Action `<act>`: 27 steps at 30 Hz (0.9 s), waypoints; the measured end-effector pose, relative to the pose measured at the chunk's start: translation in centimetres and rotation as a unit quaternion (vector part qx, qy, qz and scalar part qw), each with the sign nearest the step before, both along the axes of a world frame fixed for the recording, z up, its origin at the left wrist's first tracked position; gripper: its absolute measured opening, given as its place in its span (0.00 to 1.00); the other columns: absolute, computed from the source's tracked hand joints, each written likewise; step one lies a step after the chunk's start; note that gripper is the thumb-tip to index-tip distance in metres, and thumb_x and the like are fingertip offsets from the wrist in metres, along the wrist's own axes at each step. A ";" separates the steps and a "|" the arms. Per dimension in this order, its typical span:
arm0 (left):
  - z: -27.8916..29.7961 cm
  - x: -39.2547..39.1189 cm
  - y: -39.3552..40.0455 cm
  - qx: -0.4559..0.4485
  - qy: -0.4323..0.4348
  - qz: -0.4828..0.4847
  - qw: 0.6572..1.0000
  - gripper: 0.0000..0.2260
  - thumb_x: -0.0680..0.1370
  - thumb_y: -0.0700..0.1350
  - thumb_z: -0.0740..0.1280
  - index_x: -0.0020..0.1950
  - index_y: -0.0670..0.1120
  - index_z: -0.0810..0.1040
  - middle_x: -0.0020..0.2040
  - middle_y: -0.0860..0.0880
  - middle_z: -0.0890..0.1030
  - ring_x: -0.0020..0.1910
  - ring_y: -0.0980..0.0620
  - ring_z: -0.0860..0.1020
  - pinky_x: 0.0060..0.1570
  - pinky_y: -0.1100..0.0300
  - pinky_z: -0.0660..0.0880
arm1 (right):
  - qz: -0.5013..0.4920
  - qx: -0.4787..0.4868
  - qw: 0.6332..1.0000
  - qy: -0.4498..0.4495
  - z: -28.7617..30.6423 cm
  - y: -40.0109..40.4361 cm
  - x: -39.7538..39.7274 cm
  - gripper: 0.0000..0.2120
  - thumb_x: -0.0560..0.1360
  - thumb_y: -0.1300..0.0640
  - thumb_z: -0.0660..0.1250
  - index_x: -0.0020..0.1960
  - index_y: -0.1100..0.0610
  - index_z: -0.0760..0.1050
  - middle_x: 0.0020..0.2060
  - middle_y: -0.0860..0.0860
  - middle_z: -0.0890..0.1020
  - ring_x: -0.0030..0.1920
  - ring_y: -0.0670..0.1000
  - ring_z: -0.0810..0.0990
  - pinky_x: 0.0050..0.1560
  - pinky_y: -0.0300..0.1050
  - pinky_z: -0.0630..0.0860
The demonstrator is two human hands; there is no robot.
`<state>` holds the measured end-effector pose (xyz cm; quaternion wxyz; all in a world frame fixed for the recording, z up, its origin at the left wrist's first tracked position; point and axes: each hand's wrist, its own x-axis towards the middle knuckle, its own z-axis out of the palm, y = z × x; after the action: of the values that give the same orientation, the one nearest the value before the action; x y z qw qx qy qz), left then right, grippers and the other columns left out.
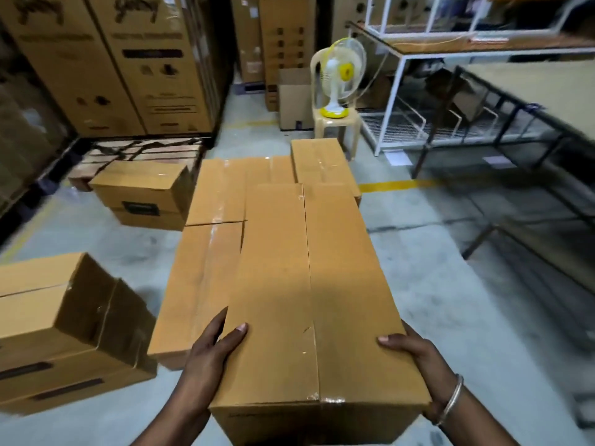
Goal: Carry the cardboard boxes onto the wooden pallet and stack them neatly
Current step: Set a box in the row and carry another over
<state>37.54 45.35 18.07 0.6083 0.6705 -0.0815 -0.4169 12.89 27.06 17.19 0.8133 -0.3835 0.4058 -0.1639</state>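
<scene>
I carry a long taped cardboard box (302, 300) lengthwise in front of me. My left hand (209, 355) grips its near left side with the thumb on top. My right hand (415, 355) grips the near right side the same way. Below and ahead, several similar boxes (219, 194) lie side by side, low over the floor. A wooden pallet (106, 157) lies at the back left, and a smaller printed box (145, 191) sits at its front edge.
A dented box stack (61, 329) stands on the floor at my left. Tall printed cartons (106, 59) line the back left. A plastic chair with a yellow fan (338, 88) stands behind the boxes. Metal-framed tables (531, 101) fill the right side.
</scene>
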 end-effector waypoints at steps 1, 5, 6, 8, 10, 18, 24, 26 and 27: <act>-0.7 0.8 -1.7 -0.003 0.012 -0.020 1.000 0.14 0.77 0.46 0.69 0.61 0.58 0.76 0.51 0.56 0.83 0.51 0.48 0.82 0.45 0.53 0.77 | -0.013 -0.003 1.000 0.004 0.0 -1.1 0.2 0.40 0.53 0.59 0.76 0.65 0.60 0.74 0.56 0.65 0.81 0.51 0.68 0.81 0.50 0.59 0.78; -2.2 3.6 -7.8 -0.025 0.040 -0.086 0.995 0.13 0.77 0.48 0.69 0.60 0.60 0.77 0.56 0.53 0.84 0.54 0.47 0.83 0.47 0.52 0.78 | -0.041 -0.003 0.999 0.024 0.6 -5.4 1.3 0.42 0.52 0.59 0.78 0.66 0.62 0.73 0.58 0.66 0.80 0.52 0.68 0.81 0.50 0.60 0.79; -2.7 4.3 -9.1 -0.027 0.043 -0.106 0.993 0.15 0.76 0.50 0.70 0.62 0.61 0.77 0.58 0.53 0.83 0.55 0.47 0.82 0.47 0.52 0.78 | -0.047 -0.005 0.998 0.028 0.6 -6.4 1.6 0.45 0.50 0.59 0.80 0.66 0.62 0.73 0.57 0.66 0.81 0.50 0.68 0.81 0.48 0.59 0.80; -3.4 5.4 -11.6 -0.027 0.038 -0.141 0.989 0.25 0.72 0.56 0.73 0.68 0.60 0.73 0.62 0.52 0.81 0.57 0.47 0.81 0.48 0.52 0.78 | -0.044 -0.012 0.999 0.030 0.8 -8.1 2.1 0.48 0.45 0.58 0.83 0.65 0.62 0.74 0.53 0.66 0.82 0.46 0.66 0.82 0.43 0.56 0.81; -4.5 6.6 -14.0 -0.024 0.031 -0.171 0.984 0.34 0.68 0.61 0.74 0.73 0.59 0.69 0.66 0.51 0.78 0.59 0.47 0.80 0.52 0.51 0.79 | -0.046 -0.014 0.998 0.040 0.9 -9.9 2.7 0.45 0.46 0.59 0.82 0.62 0.63 0.75 0.49 0.65 0.83 0.41 0.64 0.83 0.38 0.53 0.81; -6.1 6.7 -22.8 -0.021 0.065 -0.221 0.973 0.26 0.78 0.48 0.65 0.75 0.60 0.61 0.61 0.54 0.75 0.55 0.48 0.80 0.43 0.56 0.79 | -0.081 -0.004 0.995 0.064 -1.3 -17.3 2.0 0.23 0.70 0.67 0.66 0.65 0.68 0.72 0.44 0.64 0.84 0.37 0.61 0.84 0.34 0.50 0.81; -9.2 4.8 -27.9 0.001 0.111 -0.181 0.977 0.39 0.67 0.54 0.77 0.74 0.60 0.62 0.62 0.57 0.73 0.57 0.51 0.77 0.45 0.58 0.79 | -0.017 0.022 0.994 0.103 -6.1 -25.9 1.0 0.46 0.50 0.57 0.83 0.66 0.64 0.73 0.55 0.69 0.80 0.47 0.68 0.82 0.41 0.56 0.81; -10.7 4.1 -29.7 0.023 0.110 -0.170 0.979 0.32 0.75 0.44 0.72 0.75 0.58 0.62 0.59 0.60 0.73 0.57 0.55 0.75 0.46 0.61 0.78 | -0.005 0.034 0.993 0.114 -8.1 -29.0 0.6 0.47 0.49 0.57 0.83 0.66 0.63 0.73 0.55 0.68 0.81 0.48 0.69 0.82 0.41 0.57 0.81; -11.6 3.8 -30.5 0.036 0.114 -0.163 0.979 0.31 0.76 0.40 0.71 0.74 0.58 0.64 0.60 0.60 0.74 0.57 0.55 0.76 0.46 0.62 0.78 | 0.003 0.032 0.992 0.118 -9.1 -30.5 0.5 0.47 0.48 0.56 0.83 0.66 0.62 0.73 0.56 0.66 0.81 0.49 0.69 0.82 0.41 0.57 0.81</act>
<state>41.31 14.89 6.46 0.5130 0.6175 -0.1044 -0.5870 13.35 -3.40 8.11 0.7718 -0.3751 0.5033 -0.1021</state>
